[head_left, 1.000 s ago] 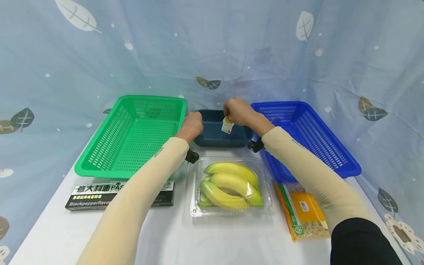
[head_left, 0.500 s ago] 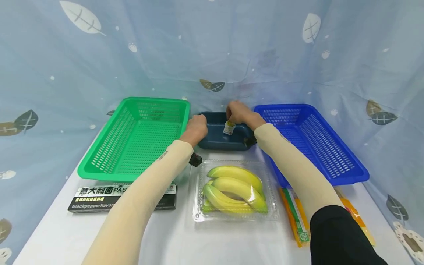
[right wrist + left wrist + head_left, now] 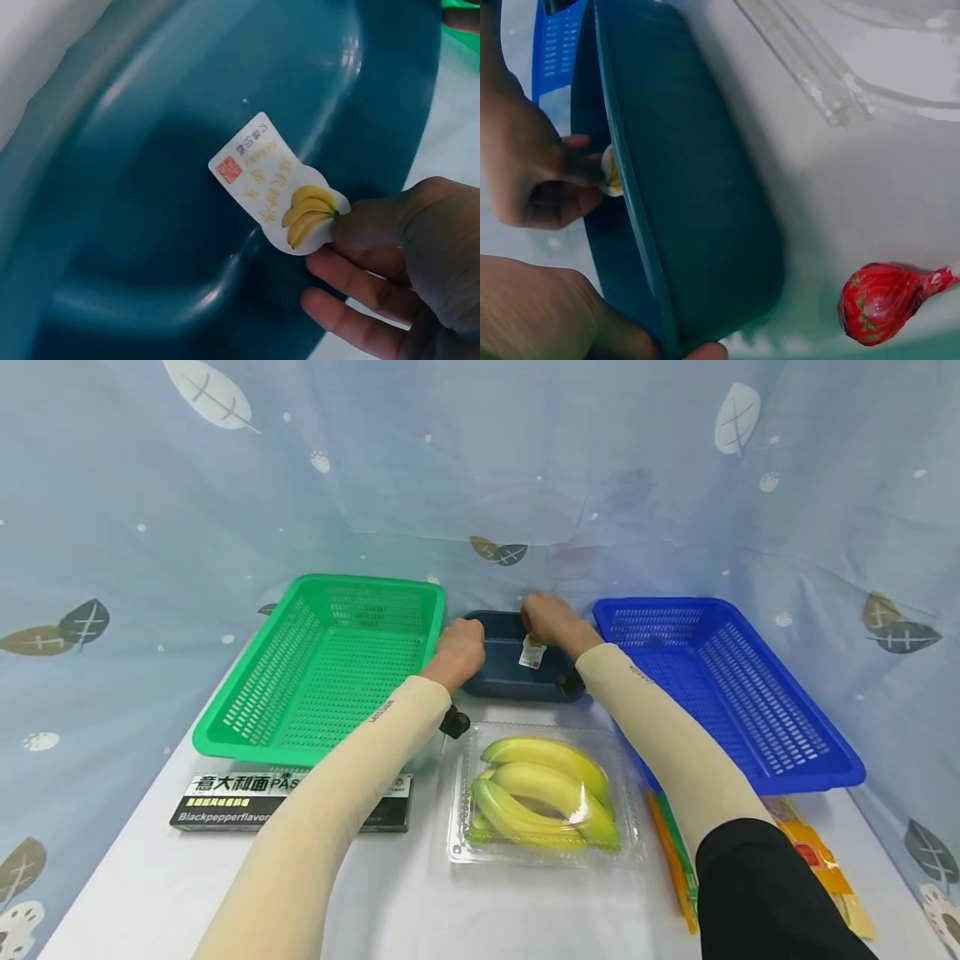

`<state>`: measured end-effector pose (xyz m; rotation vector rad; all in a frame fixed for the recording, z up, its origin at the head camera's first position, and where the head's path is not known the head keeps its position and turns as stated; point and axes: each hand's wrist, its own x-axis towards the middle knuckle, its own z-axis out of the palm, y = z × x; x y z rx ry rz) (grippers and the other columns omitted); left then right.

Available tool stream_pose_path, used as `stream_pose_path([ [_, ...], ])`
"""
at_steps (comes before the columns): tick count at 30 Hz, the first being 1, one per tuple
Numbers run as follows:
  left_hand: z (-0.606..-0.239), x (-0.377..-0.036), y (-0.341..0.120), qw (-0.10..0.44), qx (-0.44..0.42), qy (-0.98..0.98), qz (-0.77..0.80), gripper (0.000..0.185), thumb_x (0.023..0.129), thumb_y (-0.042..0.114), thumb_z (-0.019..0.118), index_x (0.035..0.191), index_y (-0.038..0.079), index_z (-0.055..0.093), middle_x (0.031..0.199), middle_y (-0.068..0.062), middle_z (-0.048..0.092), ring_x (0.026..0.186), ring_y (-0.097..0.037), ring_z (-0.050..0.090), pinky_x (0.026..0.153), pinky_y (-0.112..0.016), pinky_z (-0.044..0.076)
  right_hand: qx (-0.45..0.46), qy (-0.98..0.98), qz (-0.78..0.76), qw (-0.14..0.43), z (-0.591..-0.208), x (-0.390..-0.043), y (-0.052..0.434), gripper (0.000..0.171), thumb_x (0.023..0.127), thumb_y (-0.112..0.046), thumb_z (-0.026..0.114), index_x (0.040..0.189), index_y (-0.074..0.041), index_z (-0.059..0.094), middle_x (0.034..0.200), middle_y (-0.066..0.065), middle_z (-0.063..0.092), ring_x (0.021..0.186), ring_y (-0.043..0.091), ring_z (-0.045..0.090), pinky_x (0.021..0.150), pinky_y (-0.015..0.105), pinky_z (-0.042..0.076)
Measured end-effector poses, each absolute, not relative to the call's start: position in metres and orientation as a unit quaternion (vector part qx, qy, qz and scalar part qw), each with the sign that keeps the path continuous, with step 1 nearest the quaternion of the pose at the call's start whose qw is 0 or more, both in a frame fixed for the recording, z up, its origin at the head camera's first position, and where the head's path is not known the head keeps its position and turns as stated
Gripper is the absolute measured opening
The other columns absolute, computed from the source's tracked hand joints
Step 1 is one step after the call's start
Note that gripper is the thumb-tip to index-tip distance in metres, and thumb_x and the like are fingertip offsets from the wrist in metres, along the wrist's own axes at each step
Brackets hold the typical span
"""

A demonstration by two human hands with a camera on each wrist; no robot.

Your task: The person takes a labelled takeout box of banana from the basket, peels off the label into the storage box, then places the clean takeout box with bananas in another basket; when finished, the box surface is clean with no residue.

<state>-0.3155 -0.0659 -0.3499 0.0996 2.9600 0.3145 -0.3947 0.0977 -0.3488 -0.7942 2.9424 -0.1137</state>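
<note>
A dark blue plastic basin (image 3: pixel 517 687) stands at the back of the table between the two baskets. My left hand (image 3: pixel 459 652) grips its left end, with thumb and fingers at the rim in the left wrist view. Over the basin, my right hand (image 3: pixel 553 620) pinches a small white card (image 3: pixel 277 187) between thumb and finger. Bananas and orange lettering are printed on the card, which is held by its rounded banana end; its square end points down into the basin. A clear plastic box of bananas (image 3: pixel 547 793) sits in front of the basin.
A green basket (image 3: pixel 322 752) stands left, a blue basket (image 3: pixel 810 777) right. A black pasta box (image 3: pixel 225 818) lies before the green one, an orange food packet (image 3: pixel 817 860) partly under my right forearm. The left wrist view shows a round red wrapped thing (image 3: pixel 874 304).
The head view has shifted, so everything sits farther right in it. My right forearm has swung inward over the orange packet, while the right hand keeps the card over the basin.
</note>
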Motion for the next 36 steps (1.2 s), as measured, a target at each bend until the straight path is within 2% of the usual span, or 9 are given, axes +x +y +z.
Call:
stream_pose_path([
  [5, -0.351, -0.315, -0.055, 0.091, 0.059, 0.990, 0.093, 0.018, 0.094, 0.009, 0.053, 0.108, 0.008, 0.064, 0.099, -0.007, 0.062, 0.081, -0.022, 0.061, 0.063, -0.032, 0.051, -0.261, 0.964, -0.016, 0.038, -0.355, -0.393, 0.111, 0.012, 0.076, -0.008, 0.074, 0.082, -0.005, 0.064, 0.089, 0.009, 0.058, 0.084, 0.027, 0.054, 0.072, 0.040, 0.047],
  [18, -0.354, -0.322, -0.060, 0.089, 0.049, 0.990, 0.092, 0.014, 0.093, 0.009, 0.056, 0.103, 0.009, 0.065, 0.094, -0.007, 0.062, 0.075, -0.020, 0.060, 0.061, -0.031, 0.050, -0.263, 0.964, -0.022, 0.026, -0.345, -0.391, 0.109, 0.009, 0.077, -0.002, 0.066, 0.085, -0.005, 0.065, 0.090, 0.010, 0.060, 0.082, 0.028, 0.056, 0.071, 0.041, 0.047],
  [27, -0.350, -0.322, -0.067, 0.091, 0.059, 0.989, 0.099, 0.016, 0.093, 0.005, 0.054, 0.105, 0.006, 0.065, 0.096, -0.008, 0.063, 0.074, -0.020, 0.060, 0.059, -0.031, 0.050, -0.271, 0.962, -0.016, 0.027, -0.333, -0.383, 0.109, 0.015, 0.079, 0.000, 0.063, 0.092, -0.003, 0.069, 0.092, 0.011, 0.063, 0.085, 0.029, 0.058, 0.075, 0.041, 0.048],
  [36, -0.352, -0.328, -0.077, 0.087, 0.053, 0.989, 0.106, 0.015, 0.094, 0.004, 0.052, 0.102, 0.004, 0.064, 0.094, -0.010, 0.061, 0.076, -0.022, 0.060, 0.060, -0.031, 0.049, -0.275, 0.961, -0.019, 0.023, -0.320, -0.377, 0.113, 0.011, 0.083, -0.007, 0.061, 0.091, -0.006, 0.067, 0.092, 0.008, 0.062, 0.084, 0.026, 0.056, 0.074, 0.041, 0.048],
])
